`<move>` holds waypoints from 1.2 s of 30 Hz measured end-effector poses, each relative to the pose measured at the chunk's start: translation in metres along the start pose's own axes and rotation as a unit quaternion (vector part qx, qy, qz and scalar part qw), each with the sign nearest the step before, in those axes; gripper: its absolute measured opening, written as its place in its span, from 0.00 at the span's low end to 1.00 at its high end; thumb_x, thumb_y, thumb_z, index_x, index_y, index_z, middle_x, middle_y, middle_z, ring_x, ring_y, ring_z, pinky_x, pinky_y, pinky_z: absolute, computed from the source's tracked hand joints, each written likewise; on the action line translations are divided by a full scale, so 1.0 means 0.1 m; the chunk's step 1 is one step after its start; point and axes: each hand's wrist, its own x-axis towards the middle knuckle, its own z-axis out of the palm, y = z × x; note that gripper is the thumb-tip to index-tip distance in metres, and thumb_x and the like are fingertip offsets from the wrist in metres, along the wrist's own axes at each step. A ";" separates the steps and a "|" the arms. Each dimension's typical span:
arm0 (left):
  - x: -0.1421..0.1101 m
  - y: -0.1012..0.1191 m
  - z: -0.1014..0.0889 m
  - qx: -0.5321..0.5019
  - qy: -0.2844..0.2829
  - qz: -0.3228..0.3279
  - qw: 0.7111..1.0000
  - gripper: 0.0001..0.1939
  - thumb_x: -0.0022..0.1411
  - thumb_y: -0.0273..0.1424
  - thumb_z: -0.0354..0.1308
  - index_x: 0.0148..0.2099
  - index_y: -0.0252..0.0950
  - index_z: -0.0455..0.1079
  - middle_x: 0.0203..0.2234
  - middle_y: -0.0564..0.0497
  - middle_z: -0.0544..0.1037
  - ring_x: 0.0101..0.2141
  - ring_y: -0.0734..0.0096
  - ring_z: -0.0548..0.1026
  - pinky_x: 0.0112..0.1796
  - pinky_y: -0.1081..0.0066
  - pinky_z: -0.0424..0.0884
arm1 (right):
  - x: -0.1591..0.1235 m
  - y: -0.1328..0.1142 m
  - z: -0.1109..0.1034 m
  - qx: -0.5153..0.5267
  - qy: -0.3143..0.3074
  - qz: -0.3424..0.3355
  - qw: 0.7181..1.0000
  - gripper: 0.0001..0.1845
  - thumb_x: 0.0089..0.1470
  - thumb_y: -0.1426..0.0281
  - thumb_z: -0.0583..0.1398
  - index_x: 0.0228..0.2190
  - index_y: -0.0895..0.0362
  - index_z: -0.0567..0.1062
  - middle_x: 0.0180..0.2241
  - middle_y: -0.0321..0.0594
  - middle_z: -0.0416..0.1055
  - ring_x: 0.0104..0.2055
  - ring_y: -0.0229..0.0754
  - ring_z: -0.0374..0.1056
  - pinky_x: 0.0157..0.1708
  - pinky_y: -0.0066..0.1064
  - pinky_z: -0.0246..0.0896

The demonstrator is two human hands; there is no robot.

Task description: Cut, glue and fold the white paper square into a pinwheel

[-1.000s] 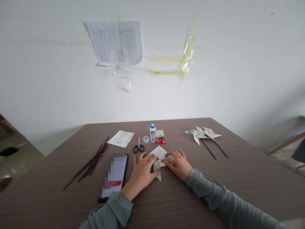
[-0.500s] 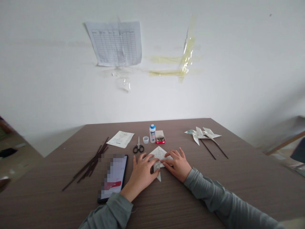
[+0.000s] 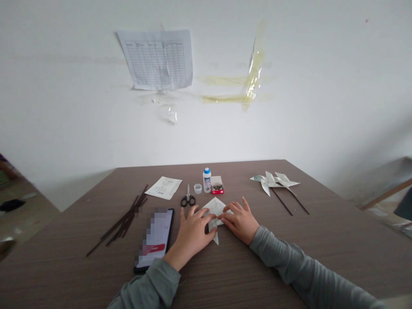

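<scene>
A sheet of printed paper (image 3: 215,207), partly folded with pointed corners, lies on the table in front of me. On its left side is my left hand (image 3: 193,231), thumb and index finger bent in and gripping the paper while the other fingers spread over its edge. My right hand (image 3: 240,221) pinches the paper's right side, its fingertips meeting those of the left near the middle. Both hands hide parts of the sheet. One narrow paper point sticks out below the left thumb.
Beyond the paper stand scissors (image 3: 188,200), a small cup (image 3: 198,188), a glue bottle (image 3: 207,181) and a red box of pins (image 3: 217,189). Leftward lie a phone (image 3: 157,236), several brown sticks (image 3: 124,219) and paper sheets (image 3: 164,188). Two paper pinwheels (image 3: 269,180) rest at right.
The view has shifted very slightly. Both hands keep the same hold on the paper, with hardly any movement.
</scene>
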 end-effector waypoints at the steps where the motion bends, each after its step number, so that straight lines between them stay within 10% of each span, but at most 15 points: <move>1: 0.00 0.00 0.00 -0.002 0.000 -0.003 1.000 0.23 0.82 0.34 0.74 0.73 0.52 0.92 0.81 0.42 0.86 0.85 0.24 0.72 0.85 0.06 0.53 | 0.00 0.01 0.00 0.008 -0.004 0.010 1.000 0.16 0.82 0.68 0.70 0.55 0.36 0.99 0.58 0.42 0.94 0.66 0.61 0.88 0.87 0.79 0.65; 36: -0.01 0.00 0.02 -0.009 -0.006 -0.017 1.000 0.26 0.81 0.34 0.75 0.76 0.52 0.90 0.82 0.42 0.85 0.84 0.22 0.73 0.84 0.05 0.56 | 0.04 -0.01 -0.04 -0.006 -0.004 -0.003 1.000 0.18 0.81 0.68 0.70 0.56 0.35 0.99 0.58 0.43 0.95 0.70 0.68 0.86 0.87 0.90 0.58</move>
